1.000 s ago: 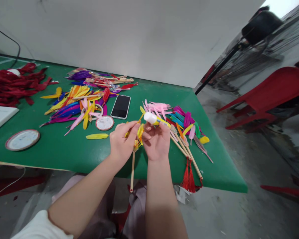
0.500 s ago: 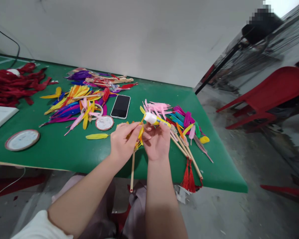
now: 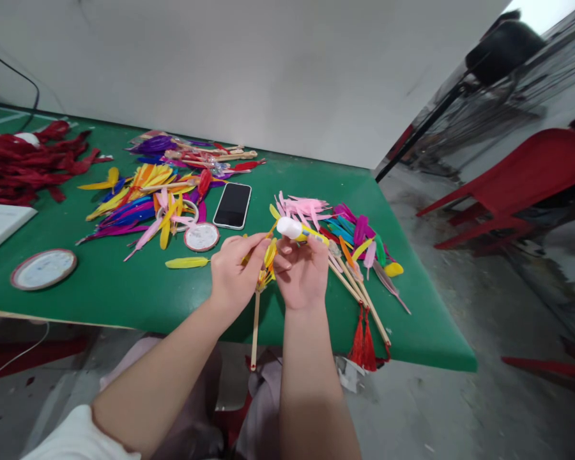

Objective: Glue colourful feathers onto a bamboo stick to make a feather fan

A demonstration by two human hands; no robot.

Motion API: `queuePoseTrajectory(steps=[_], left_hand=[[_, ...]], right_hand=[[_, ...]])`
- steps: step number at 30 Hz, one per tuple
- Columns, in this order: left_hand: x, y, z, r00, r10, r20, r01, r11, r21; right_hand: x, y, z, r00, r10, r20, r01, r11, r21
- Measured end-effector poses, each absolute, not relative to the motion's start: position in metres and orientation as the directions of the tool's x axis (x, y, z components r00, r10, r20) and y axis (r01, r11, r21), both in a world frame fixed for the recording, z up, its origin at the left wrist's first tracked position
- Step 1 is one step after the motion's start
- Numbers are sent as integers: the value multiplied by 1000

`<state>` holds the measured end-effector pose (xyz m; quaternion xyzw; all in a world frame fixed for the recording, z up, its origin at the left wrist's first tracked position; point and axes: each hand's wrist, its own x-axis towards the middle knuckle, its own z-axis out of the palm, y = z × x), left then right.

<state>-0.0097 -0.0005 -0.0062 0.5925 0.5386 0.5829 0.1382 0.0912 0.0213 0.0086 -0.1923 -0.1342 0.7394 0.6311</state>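
Note:
My left hand (image 3: 234, 268) pinches a small orange-yellow feather (image 3: 271, 230) between thumb and fingers. Close on its right, my right hand (image 3: 301, 271) is closed around a yellow and white glue tube (image 3: 311, 236), its white end (image 3: 289, 227) pointing left toward the feather. Beneath and between both hands, yellow feathers (image 3: 270, 253) sit at the top of a wooden stick (image 3: 255, 332), whose lower end reaches past the table's front edge. A single yellow feather (image 3: 186, 262) lies left of my left hand.
On the green table (image 3: 138, 281) are a phone (image 3: 232, 206), a small round lid (image 3: 201, 236), a larger one (image 3: 43, 269), colourful feathers (image 3: 131, 214), pink feathers (image 3: 301, 209) and dark red ribbon (image 3: 33, 163). Sticks with red tassels (image 3: 363, 342) lie at the right front.
My left hand has shifted slightly left, showing more of the yellow feathers between the hands. The glue tube has barely moved.

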Motion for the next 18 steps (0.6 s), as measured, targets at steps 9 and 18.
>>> queuePoseTrajectory(steps=[9,18], left_hand=[[-10,-1,-6,-262,794,548,475,-388,790],[-10,-2,-4,-267,789,554,472,-394,789]], right_hand=[[91,21,8,-128,985,-114,-876,-166,-453],[91,22,7,-129,985,-119,-879,-169,-447]])
